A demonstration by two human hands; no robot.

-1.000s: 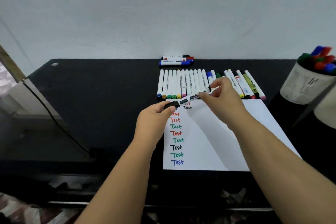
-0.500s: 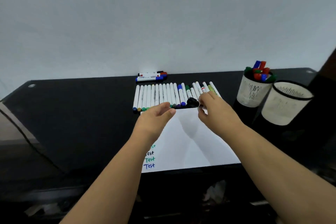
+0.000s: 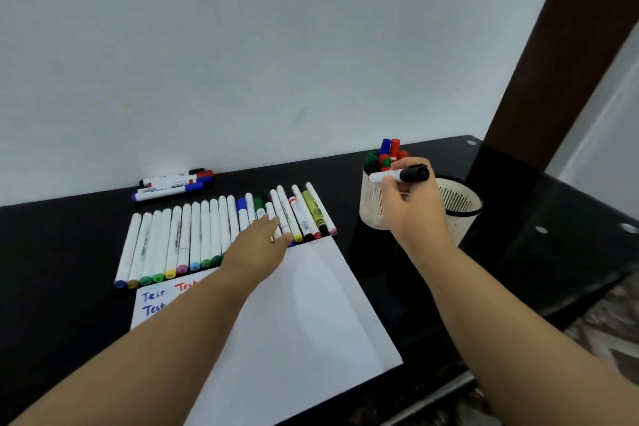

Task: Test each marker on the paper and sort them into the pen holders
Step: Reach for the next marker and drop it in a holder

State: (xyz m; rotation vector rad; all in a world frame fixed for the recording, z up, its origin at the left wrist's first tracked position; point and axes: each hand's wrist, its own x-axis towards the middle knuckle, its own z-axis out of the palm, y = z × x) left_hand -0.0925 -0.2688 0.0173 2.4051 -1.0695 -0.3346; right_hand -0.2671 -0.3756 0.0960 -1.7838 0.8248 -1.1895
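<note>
1. Right hand (image 3: 413, 207) clenched around black-capped marker (image 3: 399, 175), held level just over the marker-filled holder (image 3: 371, 206).
2. Left hand (image 3: 257, 247) flat, fingers straight, resting on the marker row (image 3: 207, 235) by the paper (image 3: 311, 304).
3. Row's middle and some writing hidden under left arm; second holder (image 3: 461, 206) partly behind right hand.

The paper (image 3: 304, 315) bears "Test" twice in blue, once in red

Two bare forearms, no sleeves; left hand (image 3: 256, 248) and right hand (image 3: 411, 206) without gloves, rings, watch or wristbands
</note>
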